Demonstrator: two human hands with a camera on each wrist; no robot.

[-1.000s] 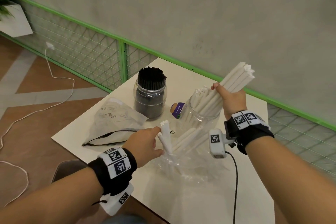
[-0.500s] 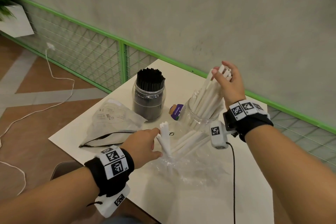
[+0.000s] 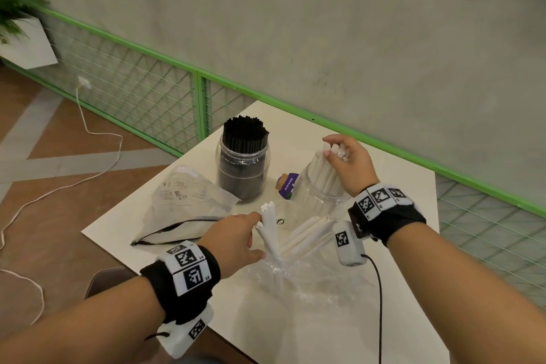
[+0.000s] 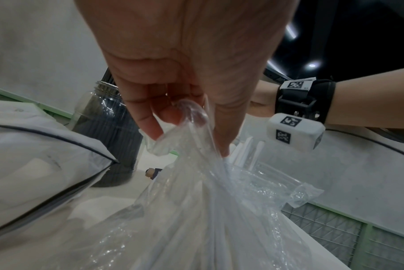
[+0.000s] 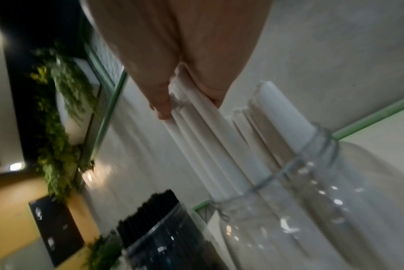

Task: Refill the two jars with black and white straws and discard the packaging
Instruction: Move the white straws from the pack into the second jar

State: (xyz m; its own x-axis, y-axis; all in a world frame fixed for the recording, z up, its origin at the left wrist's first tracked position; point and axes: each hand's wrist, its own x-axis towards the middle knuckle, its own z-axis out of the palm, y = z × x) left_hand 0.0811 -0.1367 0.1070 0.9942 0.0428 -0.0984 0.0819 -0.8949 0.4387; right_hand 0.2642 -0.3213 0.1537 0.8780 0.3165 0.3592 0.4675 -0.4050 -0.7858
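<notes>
A clear jar (image 3: 317, 199) at the table's middle right holds white straws (image 3: 323, 174) leaning left. My right hand (image 3: 344, 156) grips the top ends of a bunch of them (image 5: 196, 117) over the jar mouth (image 5: 289, 175). To its left stands a jar packed with black straws (image 3: 243, 162). My left hand (image 3: 236, 235) pinches the crumpled clear plastic bag (image 4: 191, 201) near the front edge; a few white straws (image 3: 270, 230) stick up from the bag beside my fingers, more lie in it.
An empty grey zip pouch (image 3: 183, 204) lies at the table's left. A small purple-labelled bottle (image 3: 288, 186) lies between the jars. A green mesh railing (image 3: 201, 103) runs behind the white table (image 3: 399, 289). A white cable (image 3: 88, 127) trails over the floor at left.
My right hand slid up the white straw bunch and lowered it deep into the clear jar, now holding only the top ends. The left hand stayed at the bag.
</notes>
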